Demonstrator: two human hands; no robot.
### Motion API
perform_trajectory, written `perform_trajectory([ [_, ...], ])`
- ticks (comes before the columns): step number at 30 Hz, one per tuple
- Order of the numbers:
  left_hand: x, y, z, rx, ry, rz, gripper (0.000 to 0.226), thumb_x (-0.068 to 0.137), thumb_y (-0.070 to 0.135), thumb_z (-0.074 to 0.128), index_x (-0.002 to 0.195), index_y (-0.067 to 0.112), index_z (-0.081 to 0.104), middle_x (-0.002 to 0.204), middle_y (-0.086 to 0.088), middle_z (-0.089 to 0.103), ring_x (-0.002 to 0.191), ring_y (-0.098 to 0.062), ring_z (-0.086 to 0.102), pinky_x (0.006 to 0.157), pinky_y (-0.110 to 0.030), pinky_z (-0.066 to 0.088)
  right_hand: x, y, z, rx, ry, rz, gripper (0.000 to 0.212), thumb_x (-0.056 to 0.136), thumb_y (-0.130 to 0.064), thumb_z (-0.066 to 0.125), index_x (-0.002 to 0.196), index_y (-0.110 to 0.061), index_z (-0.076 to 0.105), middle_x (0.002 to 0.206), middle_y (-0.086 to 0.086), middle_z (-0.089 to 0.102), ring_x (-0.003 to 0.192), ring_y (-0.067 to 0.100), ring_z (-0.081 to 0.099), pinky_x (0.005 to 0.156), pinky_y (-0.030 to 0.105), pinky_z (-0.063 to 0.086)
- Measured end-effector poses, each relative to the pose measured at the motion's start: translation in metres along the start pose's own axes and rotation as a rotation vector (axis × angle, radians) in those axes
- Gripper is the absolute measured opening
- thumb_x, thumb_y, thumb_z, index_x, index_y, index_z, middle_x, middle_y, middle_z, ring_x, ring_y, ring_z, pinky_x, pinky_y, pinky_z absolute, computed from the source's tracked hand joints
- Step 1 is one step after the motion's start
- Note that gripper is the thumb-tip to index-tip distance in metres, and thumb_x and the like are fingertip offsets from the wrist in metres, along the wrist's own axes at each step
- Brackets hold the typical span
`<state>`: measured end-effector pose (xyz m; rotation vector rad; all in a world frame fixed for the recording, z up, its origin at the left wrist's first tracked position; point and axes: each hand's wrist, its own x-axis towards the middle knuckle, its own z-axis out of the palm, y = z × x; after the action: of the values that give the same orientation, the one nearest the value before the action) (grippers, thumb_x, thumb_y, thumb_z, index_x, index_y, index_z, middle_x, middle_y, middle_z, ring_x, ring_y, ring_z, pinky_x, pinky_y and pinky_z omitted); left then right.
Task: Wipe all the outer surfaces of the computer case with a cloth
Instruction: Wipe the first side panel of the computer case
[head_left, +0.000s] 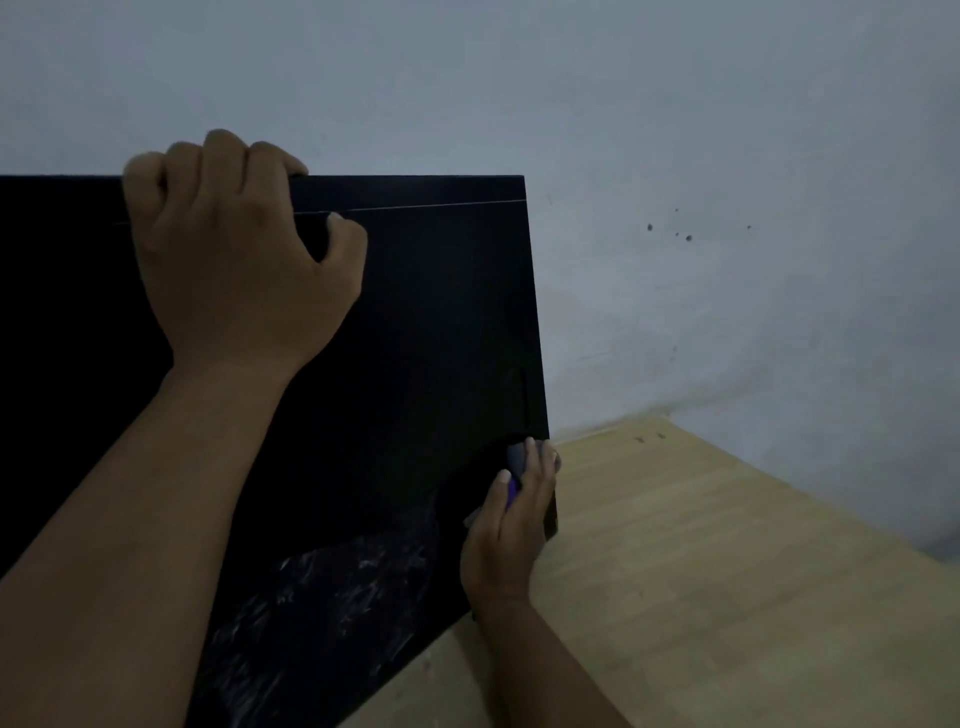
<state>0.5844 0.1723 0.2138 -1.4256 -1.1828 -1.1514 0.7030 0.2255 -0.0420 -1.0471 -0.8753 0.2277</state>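
Observation:
A black computer case (426, 322) stands on a light wooden table, its broad side panel facing me and filling the left half of the view. My left hand (234, 249) grips the case's top edge, fingers curled over it and thumb on the side panel. My right hand (511, 525) holds a small grey and purple cloth (515, 462) against the lower right corner of the side panel. Pale dusty streaks (332, 587) mark the lower part of the panel.
The light wooden table (701, 597) stretches to the right of the case. A grey-white wall (675, 156) with a few dark specks stands right behind the case and table. The room is dim.

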Motion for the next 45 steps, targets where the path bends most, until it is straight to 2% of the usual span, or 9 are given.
perform_trajectory([
  [3, 0.001, 0.000, 0.000, 0.003, -0.001, -0.008, 0.045, 0.089, 0.042, 0.046, 0.114, 0.007, 0.060, 0.111, -0.017, 0.057, 0.108, -0.037, 0.048, 0.108, -0.046, 0.025, -0.003, 0.013, 0.004, -0.095, 0.115, 0.257, 0.061, 0.101, -0.050, 0.023, 0.151, -0.016, 0.032, 0.159, 0.001, 0.026, 0.146, 0.018, 0.026, 0.115, 0.039, 0.031],
  [5, 0.001, 0.000, 0.000, -0.001, -0.001, -0.012, 0.045, 0.089, 0.042, 0.046, 0.114, 0.007, 0.060, 0.111, -0.017, 0.057, 0.108, -0.036, 0.048, 0.108, -0.045, 0.024, -0.002, 0.014, 0.005, -0.127, 0.165, 0.465, 0.052, 0.104, -0.043, 0.028, 0.148, -0.017, 0.037, 0.154, 0.003, 0.030, 0.140, 0.024, 0.033, 0.109, 0.047, 0.034],
  [8, 0.001, 0.001, 0.000, -0.001, -0.004, -0.006, 0.045, 0.089, 0.042, 0.046, 0.114, 0.008, 0.061, 0.110, -0.016, 0.057, 0.108, -0.036, 0.048, 0.107, -0.043, 0.023, 0.001, 0.010, 0.007, -0.113, 0.188, 0.584, 0.047, 0.105, -0.039, 0.029, 0.145, -0.017, 0.041, 0.152, 0.004, 0.032, 0.138, 0.024, 0.035, 0.107, 0.049, 0.034],
  [10, 0.000, 0.001, 0.001, 0.003, -0.004, -0.003, 0.045, 0.089, 0.042, 0.046, 0.114, 0.008, 0.061, 0.110, -0.016, 0.058, 0.107, -0.036, 0.048, 0.107, -0.043, 0.023, 0.000, 0.003, 0.009, -0.076, 0.170, 0.374, 0.058, 0.101, -0.049, 0.023, 0.146, -0.016, 0.040, 0.154, 0.003, 0.031, 0.142, 0.024, 0.032, 0.113, 0.044, 0.033],
  [13, 0.001, 0.000, 0.000, 0.003, -0.004, -0.002, 0.046, 0.088, 0.042, 0.046, 0.114, 0.008, 0.061, 0.110, -0.015, 0.058, 0.107, -0.035, 0.049, 0.106, -0.042, 0.023, -0.003, 0.002, 0.012, -0.012, 0.085, 0.050, 0.058, 0.101, -0.044, 0.029, 0.150, -0.013, 0.035, 0.158, -0.002, 0.024, 0.148, 0.014, 0.020, 0.118, 0.022, 0.024],
  [17, 0.001, -0.001, 0.000, -0.001, -0.005, 0.005, 0.047, 0.088, 0.043, 0.045, 0.115, 0.008, 0.061, 0.110, -0.014, 0.058, 0.108, -0.035, 0.049, 0.107, -0.042, 0.023, -0.002, 0.014, 0.011, -0.131, 0.184, 0.455, 0.053, 0.103, -0.045, 0.026, 0.147, -0.018, 0.038, 0.153, 0.005, 0.030, 0.139, 0.026, 0.036, 0.111, 0.049, 0.034],
  [21, 0.001, 0.000, 0.000, -0.002, -0.008, -0.007, 0.046, 0.088, 0.042, 0.045, 0.114, 0.008, 0.061, 0.109, -0.015, 0.058, 0.108, -0.035, 0.049, 0.107, -0.043, 0.023, 0.003, 0.004, 0.009, -0.108, 0.207, 0.665, 0.040, 0.106, -0.036, 0.033, 0.142, -0.021, 0.044, 0.149, 0.004, 0.034, 0.132, 0.028, 0.041, 0.108, 0.052, 0.031],
  [30, 0.001, 0.000, 0.002, 0.015, 0.008, -0.010, 0.045, 0.089, 0.042, 0.045, 0.112, 0.006, 0.061, 0.107, -0.016, 0.058, 0.105, -0.036, 0.049, 0.106, -0.043, 0.024, -0.006, -0.007, 0.014, -0.219, 0.184, 0.703, 0.044, 0.104, -0.036, 0.036, 0.143, -0.017, 0.043, 0.142, 0.014, 0.040, 0.125, 0.032, 0.045, 0.103, 0.050, 0.039],
  [45, 0.001, -0.003, 0.000, 0.017, -0.015, 0.013, 0.048, 0.088, 0.043, 0.045, 0.113, 0.007, 0.061, 0.108, -0.015, 0.058, 0.106, -0.036, 0.049, 0.105, -0.043, 0.024, 0.032, 0.017, -0.004, -0.058, 0.193, 0.642, 0.037, 0.106, -0.031, 0.034, 0.135, -0.011, 0.048, 0.137, 0.016, 0.044, 0.119, 0.036, 0.048, 0.096, 0.043, 0.038],
])
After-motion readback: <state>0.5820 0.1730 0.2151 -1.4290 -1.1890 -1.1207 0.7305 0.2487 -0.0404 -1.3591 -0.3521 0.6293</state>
